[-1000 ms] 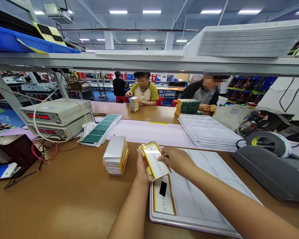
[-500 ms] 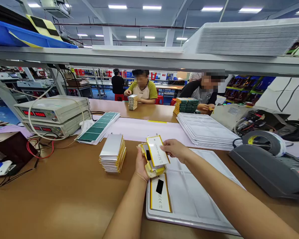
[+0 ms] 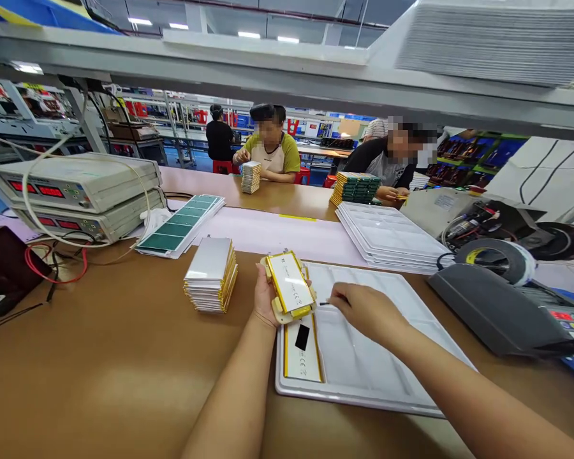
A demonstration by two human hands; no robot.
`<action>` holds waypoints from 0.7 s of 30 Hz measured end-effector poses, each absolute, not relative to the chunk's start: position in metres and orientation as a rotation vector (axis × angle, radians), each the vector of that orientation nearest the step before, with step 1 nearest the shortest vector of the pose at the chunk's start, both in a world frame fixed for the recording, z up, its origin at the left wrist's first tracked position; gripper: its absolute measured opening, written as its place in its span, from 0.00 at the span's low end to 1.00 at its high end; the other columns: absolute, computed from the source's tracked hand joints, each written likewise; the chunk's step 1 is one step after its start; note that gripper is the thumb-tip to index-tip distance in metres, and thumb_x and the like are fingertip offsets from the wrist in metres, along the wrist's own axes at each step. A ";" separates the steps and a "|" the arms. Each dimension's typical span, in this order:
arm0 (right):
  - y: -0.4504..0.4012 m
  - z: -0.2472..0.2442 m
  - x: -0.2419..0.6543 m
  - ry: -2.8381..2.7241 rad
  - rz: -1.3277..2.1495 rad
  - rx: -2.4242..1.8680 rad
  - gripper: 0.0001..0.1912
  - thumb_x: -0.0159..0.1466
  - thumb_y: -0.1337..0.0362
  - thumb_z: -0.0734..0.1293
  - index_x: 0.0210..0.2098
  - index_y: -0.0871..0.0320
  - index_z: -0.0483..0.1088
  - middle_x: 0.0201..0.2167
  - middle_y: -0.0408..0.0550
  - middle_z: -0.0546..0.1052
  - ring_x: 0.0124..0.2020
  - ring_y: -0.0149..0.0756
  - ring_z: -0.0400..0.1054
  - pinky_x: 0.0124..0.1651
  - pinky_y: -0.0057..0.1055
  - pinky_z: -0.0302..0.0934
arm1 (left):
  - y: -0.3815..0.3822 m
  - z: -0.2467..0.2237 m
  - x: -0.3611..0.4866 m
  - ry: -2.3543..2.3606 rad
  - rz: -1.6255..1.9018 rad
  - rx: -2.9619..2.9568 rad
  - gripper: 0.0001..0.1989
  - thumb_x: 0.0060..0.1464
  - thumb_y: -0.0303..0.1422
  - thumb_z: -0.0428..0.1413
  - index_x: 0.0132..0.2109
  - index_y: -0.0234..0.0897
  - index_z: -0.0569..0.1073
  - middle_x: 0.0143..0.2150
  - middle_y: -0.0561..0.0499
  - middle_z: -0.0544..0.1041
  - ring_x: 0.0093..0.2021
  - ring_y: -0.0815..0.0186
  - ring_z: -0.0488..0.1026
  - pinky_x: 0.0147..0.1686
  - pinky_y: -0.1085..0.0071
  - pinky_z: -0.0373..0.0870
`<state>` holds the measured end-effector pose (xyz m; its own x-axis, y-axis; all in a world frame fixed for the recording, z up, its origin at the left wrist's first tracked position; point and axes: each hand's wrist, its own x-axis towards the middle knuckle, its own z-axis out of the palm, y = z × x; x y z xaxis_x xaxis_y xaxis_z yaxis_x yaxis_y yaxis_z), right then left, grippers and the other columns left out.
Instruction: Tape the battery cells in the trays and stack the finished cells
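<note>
While the left hand [image 3: 266, 296] grips a yellow-edged pouch battery cell [image 3: 291, 285] over the top-left corner of the white tray [image 3: 363, 400] | right hand [image 3: 367, 312]: fingers closed on a thin dark sliver [image 3: 323, 303], too small to identify | second cell [image 3: 302, 350]: flat in tray, lower left

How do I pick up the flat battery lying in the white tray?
Probably use your right hand, coming from the right over the open part of the tray. Pinch the pouch battery by its long yellow edges: it lies flat and thin, so those edges look easiest to grip, and the left hand sits just past its far end.
</note>
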<state>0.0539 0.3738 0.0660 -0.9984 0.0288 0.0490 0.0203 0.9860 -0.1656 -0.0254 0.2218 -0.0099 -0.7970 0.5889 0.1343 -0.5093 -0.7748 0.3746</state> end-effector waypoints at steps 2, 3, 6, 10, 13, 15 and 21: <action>0.379 0.054 0.063 -3.213 0.211 -0.056 0.08 0.59 0.62 0.57 0.27 0.55 0.66 0.27 0.44 0.73 0.27 0.33 0.62 0.24 0.27 0.44 | 0.223 -0.009 -0.026 0.448 2.501 0.361 0.37 0.41 0.59 0.44 0.48 0.34 0.67 0.38 0.40 0.73 0.37 0.52 0.71 0.39 0.52 0.64; 0.381 0.048 0.067 -3.258 0.199 -0.063 0.08 0.58 0.62 0.57 0.27 0.54 0.66 0.28 0.45 0.73 0.27 0.34 0.63 0.24 0.27 0.44 | 0.223 -0.009 -0.026 0.462 2.512 0.388 0.36 0.41 0.59 0.44 0.48 0.33 0.67 0.39 0.40 0.73 0.37 0.53 0.71 0.39 0.52 0.65; 0.381 0.033 0.075 -3.300 0.202 -0.066 0.09 0.58 0.63 0.57 0.28 0.55 0.67 0.30 0.46 0.74 0.28 0.35 0.64 0.24 0.27 0.45 | 0.225 -0.009 -0.025 0.499 2.560 0.427 0.32 0.44 0.54 0.47 0.48 0.34 0.66 0.40 0.40 0.73 0.38 0.55 0.71 0.39 0.55 0.66; 0.373 0.025 0.082 -3.244 0.282 -0.053 0.10 0.59 0.63 0.56 0.29 0.56 0.67 0.29 0.47 0.74 0.29 0.35 0.65 0.25 0.27 0.46 | 0.224 -0.012 -0.024 0.518 2.581 0.361 0.25 0.46 0.44 0.52 0.49 0.34 0.65 0.39 0.41 0.74 0.40 0.55 0.71 0.41 0.55 0.66; 0.368 0.022 0.084 -3.242 0.273 -0.048 0.09 0.58 0.64 0.56 0.29 0.57 0.67 0.29 0.48 0.74 0.29 0.36 0.65 0.26 0.28 0.47 | 0.224 -0.014 -0.024 0.548 2.575 0.304 0.23 0.46 0.39 0.53 0.48 0.33 0.66 0.38 0.41 0.74 0.40 0.55 0.71 0.42 0.55 0.65; 0.366 0.020 0.084 -3.241 0.294 -0.064 0.09 0.58 0.64 0.56 0.29 0.57 0.67 0.30 0.49 0.74 0.29 0.36 0.65 0.26 0.28 0.47 | 0.224 -0.014 -0.024 0.554 2.580 0.299 0.21 0.46 0.36 0.52 0.49 0.33 0.65 0.37 0.42 0.74 0.39 0.56 0.71 0.42 0.55 0.65; 0.362 0.008 0.073 -3.214 1.115 -0.043 0.14 0.59 0.59 0.55 0.24 0.60 0.65 0.23 0.46 0.71 0.24 0.30 0.62 0.25 0.25 0.50 | 0.224 -0.013 -0.023 0.574 2.615 0.277 0.21 0.42 0.30 0.51 0.47 0.33 0.66 0.35 0.43 0.74 0.35 0.58 0.72 0.40 0.57 0.66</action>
<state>0.0730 0.3622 0.0081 -0.9659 -0.0611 -0.2517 0.1078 0.7887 -0.6053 -0.0225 0.2243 -0.0131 -0.8802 0.4645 0.0973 -0.3811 -0.8140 0.4383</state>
